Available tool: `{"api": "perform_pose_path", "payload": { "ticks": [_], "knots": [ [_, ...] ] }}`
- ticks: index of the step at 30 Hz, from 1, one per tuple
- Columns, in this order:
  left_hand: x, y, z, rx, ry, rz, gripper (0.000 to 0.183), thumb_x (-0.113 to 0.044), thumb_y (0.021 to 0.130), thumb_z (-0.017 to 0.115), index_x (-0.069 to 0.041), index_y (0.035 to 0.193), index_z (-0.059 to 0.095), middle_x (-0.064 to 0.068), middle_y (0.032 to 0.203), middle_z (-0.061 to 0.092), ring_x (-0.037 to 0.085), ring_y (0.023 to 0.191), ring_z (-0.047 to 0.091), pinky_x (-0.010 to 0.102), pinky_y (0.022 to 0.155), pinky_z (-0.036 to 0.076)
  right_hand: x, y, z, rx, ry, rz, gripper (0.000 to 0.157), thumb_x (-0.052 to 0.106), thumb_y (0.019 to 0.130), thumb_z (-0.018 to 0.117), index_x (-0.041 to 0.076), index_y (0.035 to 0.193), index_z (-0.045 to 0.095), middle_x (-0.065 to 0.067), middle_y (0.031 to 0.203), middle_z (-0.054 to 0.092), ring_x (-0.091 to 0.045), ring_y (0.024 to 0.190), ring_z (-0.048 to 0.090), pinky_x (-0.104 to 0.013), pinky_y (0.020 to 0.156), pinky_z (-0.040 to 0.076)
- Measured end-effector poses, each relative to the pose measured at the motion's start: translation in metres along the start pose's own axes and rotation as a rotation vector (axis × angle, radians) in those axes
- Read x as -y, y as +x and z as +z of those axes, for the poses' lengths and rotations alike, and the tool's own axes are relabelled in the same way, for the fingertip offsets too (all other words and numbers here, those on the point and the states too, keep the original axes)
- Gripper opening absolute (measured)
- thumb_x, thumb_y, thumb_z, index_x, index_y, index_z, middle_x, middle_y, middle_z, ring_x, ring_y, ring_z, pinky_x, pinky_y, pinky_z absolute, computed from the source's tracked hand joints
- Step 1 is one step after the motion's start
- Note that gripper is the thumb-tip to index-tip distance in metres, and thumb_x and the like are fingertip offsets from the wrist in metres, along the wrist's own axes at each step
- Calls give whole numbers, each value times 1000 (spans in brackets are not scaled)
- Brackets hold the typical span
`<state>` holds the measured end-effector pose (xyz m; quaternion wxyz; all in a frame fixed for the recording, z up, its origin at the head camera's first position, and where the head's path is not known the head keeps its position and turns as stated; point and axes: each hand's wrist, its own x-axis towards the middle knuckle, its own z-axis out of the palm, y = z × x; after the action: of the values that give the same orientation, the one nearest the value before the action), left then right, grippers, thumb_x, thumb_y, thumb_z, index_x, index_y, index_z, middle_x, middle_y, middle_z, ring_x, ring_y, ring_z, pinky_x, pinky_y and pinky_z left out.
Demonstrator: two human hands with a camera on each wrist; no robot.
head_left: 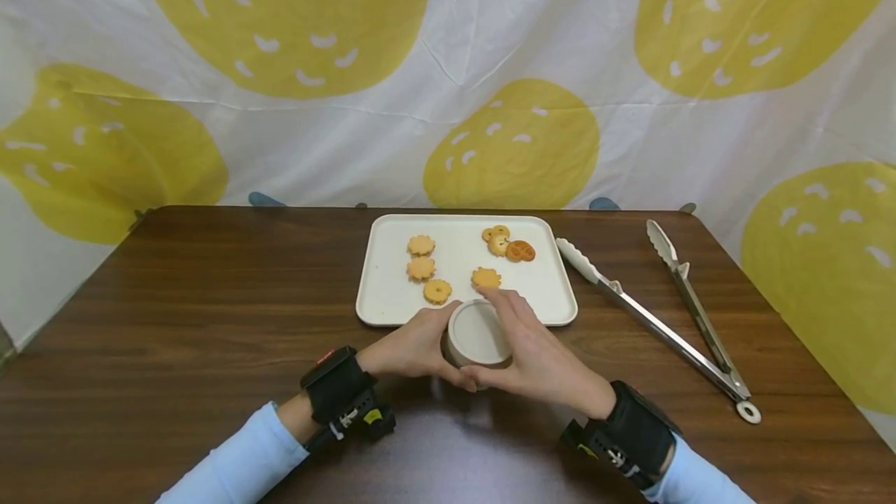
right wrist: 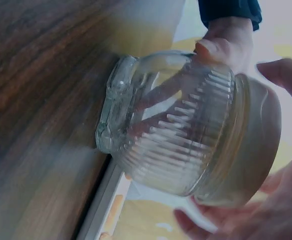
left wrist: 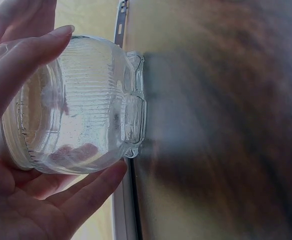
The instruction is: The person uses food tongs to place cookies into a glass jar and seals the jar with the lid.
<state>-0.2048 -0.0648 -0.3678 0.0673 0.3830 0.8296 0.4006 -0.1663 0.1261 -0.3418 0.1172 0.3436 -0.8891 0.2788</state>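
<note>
A clear ribbed glass jar (right wrist: 171,130) with a pale, round lid (head_left: 478,331) stands upright on the table, just in front of the white tray. My left hand (head_left: 416,344) grips the jar's side, its thumb on the near side and its fingers round the far side, as the left wrist view shows. From the right, my right hand (head_left: 535,356) curves its thumb and fingers round the lid. Blur hides exactly where the right fingertips touch. Through the glass (left wrist: 85,100) I see fingers and no clear contents.
On the white tray (head_left: 388,255) lie several cookies, some flower-shaped (head_left: 421,268) at left, others grouped with a pretzel-shaped one (head_left: 520,250) at right. Spread metal tongs (head_left: 654,321) with pale tips lie to the right. A patterned cloth (head_left: 336,146) hangs behind the wooden table (head_left: 175,333).
</note>
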Motion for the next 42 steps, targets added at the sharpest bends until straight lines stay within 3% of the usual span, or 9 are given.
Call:
{"api": "perform_pose_path", "payload": {
  "ticks": [6,13,21,30,37,42],
  "knots": [
    [0,0,0,-11,33,3,78,-33,56,83,-4,118,45,12,112,60,19,100,53,40,86,49,4,-2,8,-68,-86,68,97,63,62,66,6,132,32,-16,106,47,-21,90,48,-40,72,52],
    [0,0,0,-23,29,0,78,-31,54,84,-3,116,46,12,111,60,19,99,54,39,85,49,3,-1,12,-92,-146,7,92,49,66,71,-3,130,33,-16,98,48,-19,82,44,-33,64,49],
    [0,-1,-1,-13,7,-6,78,-34,53,83,-6,116,47,10,110,61,17,99,53,39,87,48,1,1,7,-44,-53,16,87,42,66,73,-4,129,34,-16,108,51,-22,96,43,-39,74,48],
    [0,-1,-1,-7,19,-4,80,-33,51,84,-6,117,46,10,112,60,18,101,52,40,90,47,-3,3,4,-16,-4,23,86,40,63,75,-2,128,35,-16,109,53,-23,98,46,-42,77,48],
    [-1,-1,-2,1,12,2,80,-30,52,84,-5,118,44,12,115,59,19,104,51,42,91,46,-17,5,-3,97,154,11,84,38,65,75,2,130,35,-16,124,48,-24,108,44,-48,87,45],
    [-1,-1,-2,5,13,0,80,-30,53,84,-5,117,44,12,115,58,19,104,51,41,91,46,-20,5,-3,140,179,15,87,42,66,74,6,133,31,-15,127,43,-24,110,42,-48,89,44]
  ]
}}
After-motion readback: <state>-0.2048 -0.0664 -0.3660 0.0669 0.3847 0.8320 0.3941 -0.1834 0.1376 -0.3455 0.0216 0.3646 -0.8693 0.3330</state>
